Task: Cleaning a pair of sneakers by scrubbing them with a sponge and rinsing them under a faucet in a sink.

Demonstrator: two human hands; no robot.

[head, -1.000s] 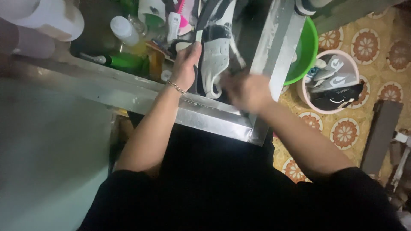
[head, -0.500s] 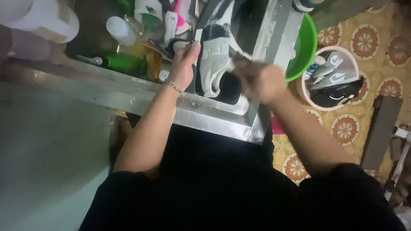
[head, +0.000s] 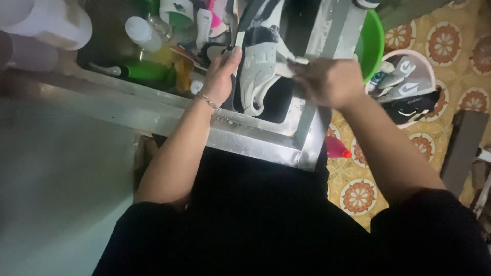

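A grey-and-white sneaker with black parts lies over a steel sink, toe toward me. My left hand, a thin chain bracelet on its wrist, grips the sneaker's left side, thumb on the upper. At the shoe's right side my right hand is closed in a fist around a small pale object. Its tip sticks out toward the sneaker and touches it. What the object is cannot be made out.
Bottles crowd the sink's left part: a green one, a white-capped one, and tubes. White containers stand at top left. On the patterned tile floor to the right are a green basin, a pale basin of sneakers and a pink bottle.
My right hand has moved away from me and to the right along the sneaker's side. My left hand has kept its grip on the shoe.
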